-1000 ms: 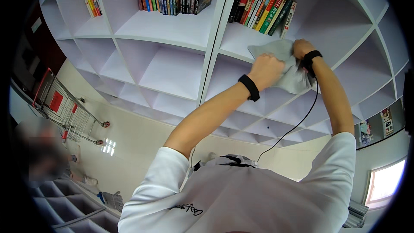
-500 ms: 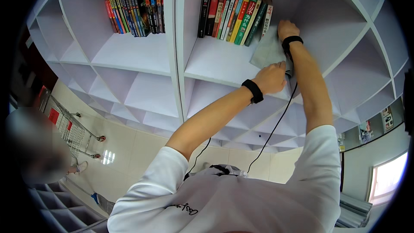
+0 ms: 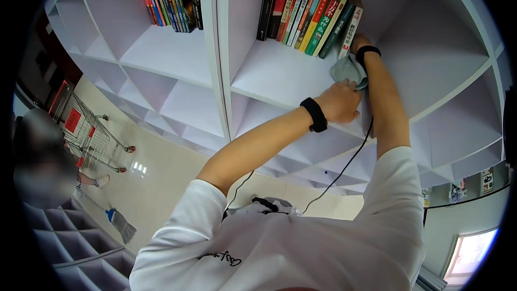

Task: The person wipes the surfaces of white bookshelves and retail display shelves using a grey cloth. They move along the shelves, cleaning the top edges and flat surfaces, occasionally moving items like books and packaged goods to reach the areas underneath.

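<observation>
Palm down, the left hand (image 3: 339, 101) has its fingertips at the near edge of a grey cloth (image 3: 344, 71), thumb held apart; whether it pinches the fabric, I cannot tell. Beyond it, the right hand (image 3: 360, 43) is partly hidden by the rightmost book of a row, so its grip cannot be told. The cloth is soft, plain and matte, bunched small with a rounded fold, lying on a white shelf (image 3: 280, 75) just near of that book's foot. Half a second ago it was spread broader and flatter, and the right hand showed fully beside the book; a second ago the cloth hung over the shelf's near edge, with both hands on it. Each wrist wears a black band. The row of books (image 3: 309, 19) stands at the far side, the right end leaning. Left of the upright divider (image 3: 222, 54) are more books (image 3: 171, 1). Farther left, a wire cart (image 3: 89, 140) stands on the floor (image 3: 156, 194) beyond a mop (image 3: 123, 226).
</observation>
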### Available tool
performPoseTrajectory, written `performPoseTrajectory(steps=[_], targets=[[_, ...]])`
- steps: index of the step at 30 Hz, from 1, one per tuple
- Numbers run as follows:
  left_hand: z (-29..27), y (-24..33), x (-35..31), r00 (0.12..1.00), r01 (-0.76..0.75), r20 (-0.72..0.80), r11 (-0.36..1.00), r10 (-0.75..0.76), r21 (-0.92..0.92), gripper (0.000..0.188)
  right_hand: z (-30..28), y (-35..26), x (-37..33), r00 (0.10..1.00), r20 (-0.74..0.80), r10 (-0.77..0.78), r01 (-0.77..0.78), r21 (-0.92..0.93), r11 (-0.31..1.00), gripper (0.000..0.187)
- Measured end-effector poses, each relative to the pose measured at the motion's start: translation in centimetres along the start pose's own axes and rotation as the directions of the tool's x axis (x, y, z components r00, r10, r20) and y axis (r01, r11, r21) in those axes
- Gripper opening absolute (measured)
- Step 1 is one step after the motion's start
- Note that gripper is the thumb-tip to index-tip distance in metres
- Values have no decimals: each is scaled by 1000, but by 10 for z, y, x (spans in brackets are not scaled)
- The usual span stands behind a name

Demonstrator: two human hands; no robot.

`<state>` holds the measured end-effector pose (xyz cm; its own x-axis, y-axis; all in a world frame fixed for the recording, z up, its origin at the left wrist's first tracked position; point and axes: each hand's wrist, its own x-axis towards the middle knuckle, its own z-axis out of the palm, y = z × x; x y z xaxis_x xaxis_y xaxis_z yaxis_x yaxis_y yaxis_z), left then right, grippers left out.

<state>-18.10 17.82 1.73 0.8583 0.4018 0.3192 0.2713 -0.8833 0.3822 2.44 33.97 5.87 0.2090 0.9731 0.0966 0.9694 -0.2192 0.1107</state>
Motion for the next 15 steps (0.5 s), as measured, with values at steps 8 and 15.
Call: performPoseTrajectory(steps=[8,15], targets=[[12,-6,-24,997,-49,-58,999,50,21,43,-37,-14,-45,923,382,38,26,-161,987,40],[0,24,-56,991,-129,-37,981,125,-147,28,-52,-15,-114,933,351,76,-29,-136,990,38]])
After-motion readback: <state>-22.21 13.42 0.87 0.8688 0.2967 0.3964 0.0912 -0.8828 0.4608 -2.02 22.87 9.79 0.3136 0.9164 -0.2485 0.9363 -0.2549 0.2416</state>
